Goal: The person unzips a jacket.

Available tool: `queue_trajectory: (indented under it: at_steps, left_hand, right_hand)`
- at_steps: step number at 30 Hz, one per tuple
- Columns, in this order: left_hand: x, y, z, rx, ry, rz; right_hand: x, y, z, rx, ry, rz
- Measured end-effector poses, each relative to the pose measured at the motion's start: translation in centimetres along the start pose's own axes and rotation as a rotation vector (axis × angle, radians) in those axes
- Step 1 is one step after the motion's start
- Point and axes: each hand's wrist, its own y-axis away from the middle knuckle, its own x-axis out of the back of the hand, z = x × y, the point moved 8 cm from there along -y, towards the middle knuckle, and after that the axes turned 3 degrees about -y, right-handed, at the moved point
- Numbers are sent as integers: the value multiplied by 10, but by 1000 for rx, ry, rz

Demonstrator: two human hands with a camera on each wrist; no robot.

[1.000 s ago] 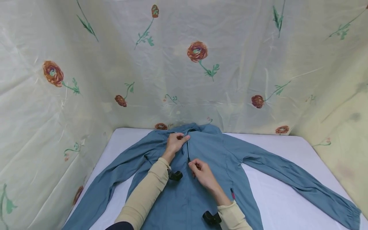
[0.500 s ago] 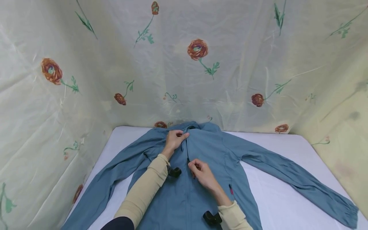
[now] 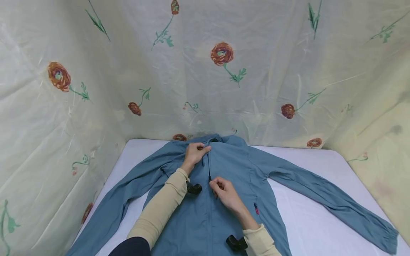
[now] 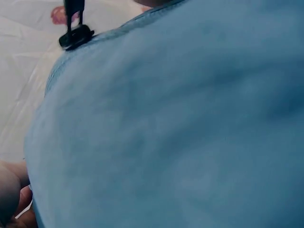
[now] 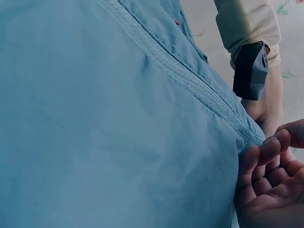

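A blue-grey jacket [image 3: 230, 160] lies spread front up, sleeves out to both sides. Just below its collar [image 3: 235, 140], my left hand [image 3: 193, 153] pinches the front edge beside the zipper, thumb pointing right. Lower on the front, my right hand [image 3: 225, 192] pinches the pull at the black zipper slider [image 3: 209, 178], and a narrow dark gap runs from there up to the collar. In the right wrist view the curled right fingers [image 5: 268, 152] meet the zipper edge. Fabric fills most of the left wrist view, with a black zipper pull [image 4: 76, 35] at its edge.
The jacket covers much of a white-topped table [image 3: 307, 209]. A flower-printed curtain [image 3: 256, 71] encloses the back and both sides. A red tab [image 3: 256, 209] marks a pocket on the jacket's right side. Both wrists carry black cameras [image 3: 236, 243].
The head view has tilted slightly. My left hand keeps its place by the collar. My right hand still pinches the zipper pull, a touch farther from the collar.
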Motion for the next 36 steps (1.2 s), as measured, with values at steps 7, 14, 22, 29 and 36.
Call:
queue_trajectory:
  at_steps: [7, 14, 22, 29, 36]
  left_hand:
    - [2, -2, -4, 20, -1, 10]
    - [5, -2, -6, 37, -8, 31]
    - [8, 0, -4, 6, -65, 46]
    - [23, 34, 24, -144, -276, 119]
    - [15, 78, 5, -30, -348, -302]
  right_hand:
    - [-4, 2, 0, 9, 16, -25]
    - [-10, 9, -4, 24, 13, -57]
    - [-14, 10, -2, -7, -5, -41]
    - [-4, 7, 2, -29, -72, 44]
    - [-8, 6, 2, -20, -60, 46]
